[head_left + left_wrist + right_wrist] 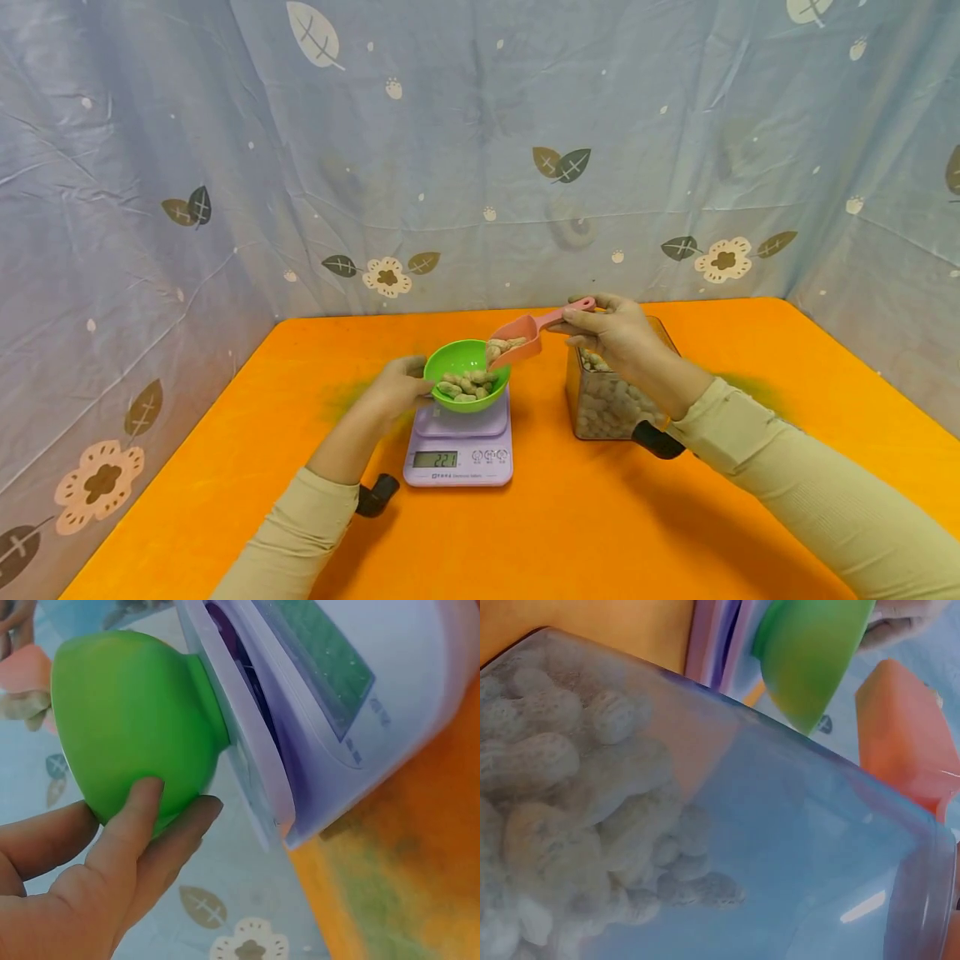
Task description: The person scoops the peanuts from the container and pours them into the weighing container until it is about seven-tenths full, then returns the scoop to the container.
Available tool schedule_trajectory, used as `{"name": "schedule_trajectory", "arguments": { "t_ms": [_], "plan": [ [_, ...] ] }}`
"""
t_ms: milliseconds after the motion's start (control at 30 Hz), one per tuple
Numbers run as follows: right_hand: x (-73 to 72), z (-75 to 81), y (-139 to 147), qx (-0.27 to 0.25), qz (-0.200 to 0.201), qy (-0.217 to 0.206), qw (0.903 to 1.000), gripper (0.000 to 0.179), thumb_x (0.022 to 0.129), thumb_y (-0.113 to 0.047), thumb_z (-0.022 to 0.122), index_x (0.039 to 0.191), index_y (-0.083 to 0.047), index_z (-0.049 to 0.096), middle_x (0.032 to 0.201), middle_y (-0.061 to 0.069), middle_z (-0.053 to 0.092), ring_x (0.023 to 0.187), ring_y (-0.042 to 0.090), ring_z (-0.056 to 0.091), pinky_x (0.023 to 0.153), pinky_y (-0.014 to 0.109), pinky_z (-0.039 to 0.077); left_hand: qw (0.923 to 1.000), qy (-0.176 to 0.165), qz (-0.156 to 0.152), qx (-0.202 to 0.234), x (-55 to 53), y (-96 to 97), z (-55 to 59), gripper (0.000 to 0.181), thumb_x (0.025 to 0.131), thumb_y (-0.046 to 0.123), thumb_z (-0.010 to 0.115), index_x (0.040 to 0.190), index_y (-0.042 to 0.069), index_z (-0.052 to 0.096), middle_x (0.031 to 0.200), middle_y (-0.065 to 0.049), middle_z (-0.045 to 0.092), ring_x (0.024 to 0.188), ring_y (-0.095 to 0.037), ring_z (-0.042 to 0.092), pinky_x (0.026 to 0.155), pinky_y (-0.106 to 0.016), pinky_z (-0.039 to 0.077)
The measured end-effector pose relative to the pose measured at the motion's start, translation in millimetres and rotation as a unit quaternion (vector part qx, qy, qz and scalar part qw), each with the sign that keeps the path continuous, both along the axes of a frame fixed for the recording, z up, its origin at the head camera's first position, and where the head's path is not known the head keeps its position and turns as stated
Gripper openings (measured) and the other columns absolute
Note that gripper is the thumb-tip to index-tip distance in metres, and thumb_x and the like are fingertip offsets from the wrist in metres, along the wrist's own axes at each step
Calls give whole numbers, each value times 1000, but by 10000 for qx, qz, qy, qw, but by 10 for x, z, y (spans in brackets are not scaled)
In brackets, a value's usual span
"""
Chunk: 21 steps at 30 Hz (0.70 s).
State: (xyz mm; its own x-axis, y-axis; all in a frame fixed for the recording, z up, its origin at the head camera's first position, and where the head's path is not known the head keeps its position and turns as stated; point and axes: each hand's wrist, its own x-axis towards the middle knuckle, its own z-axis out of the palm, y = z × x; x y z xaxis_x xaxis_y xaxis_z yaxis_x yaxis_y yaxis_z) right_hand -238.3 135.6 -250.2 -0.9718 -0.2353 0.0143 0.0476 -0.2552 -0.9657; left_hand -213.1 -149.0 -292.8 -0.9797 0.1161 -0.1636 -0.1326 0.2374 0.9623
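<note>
From my side, I judge the filling is partly done: some peanuts (467, 385) lie in the bottom of the green bowl (453, 358), which appears to stand on the scale (459, 442). The display (437, 459) shows the digits 221; a decimal point I cannot make out. What remains, as I see it, is the load (504, 346) inside the pink scoop (531, 332), which is not yet poured, and whether more is needed I cannot tell. The container (611, 408) on the right holds plenty of peanuts.

My left hand (397, 387) has its fingers bent around the left side of the bowl, touching rim and outer wall. My right hand (611, 329) has the fingers clamped on the scoop handle, above the container.

About edges: the scoop's mouth is over the right rim of the bowl; if they touch, I cannot say. A strip of orange counter (450, 542) separates scale and container, so a peanut falling short could land there. Toward me there is wide room; behind, the counter's far edge meets the curtain (480, 167). The black wrist piece (658, 440) under the right sleeve appears close to the container's near corner, so I would move it carefully.
</note>
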Motion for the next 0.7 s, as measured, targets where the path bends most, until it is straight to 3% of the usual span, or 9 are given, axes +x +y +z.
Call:
{"name": "schedule_trajectory", "arguments": {
  "t_ms": [267, 367, 500, 700],
  "plan": [
    [-17, 21, -124, 698, -95, 104, 9975, 37, 98, -4, 56, 129, 12, 42, 92, 4, 68, 83, 9, 70, 69, 20, 58, 10000, -78, -20, 51, -9, 1, 12, 55, 97, -12, 38, 144, -22, 12, 146, -40, 23, 129, -49, 39, 106, -50, 41],
    [-16, 14, -127, 853, -125, 214, 9960, 36, 98, -5, 56, 128, 10, 43, 91, 2, 68, 83, 9, 70, 70, 21, 58, 10000, -78, -18, 59, -11, 5, 19, 54, 98, -12, 38, 144, -21, 12, 146, -40, 24, 129, -49, 40, 106, -49, 41],
    [-8, 8, -89, 695, -181, 215, 9972, 29, 98, -4, 56, 122, 8, 46, 88, 1, 69, 82, 10, 70, 68, 21, 58, 9999, -79, -36, 82, -9, 7, 24, 54, 98, -12, 37, 144, -21, 12, 147, -40, 23, 129, -49, 39, 105, -48, 42],
    [21, 47, 15, 228, -189, 151, 9994, 35, 97, -2, 56, 128, 7, 42, 92, 3, 68, 82, 12, 70, 66, 19, 58, 9999, -71, -62, 95, 4, -19, 22, 55, 97, -12, 37, 144, -22, 10, 147, -41, 20, 130, -50, 37, 107, -50, 40]
  ]
}}
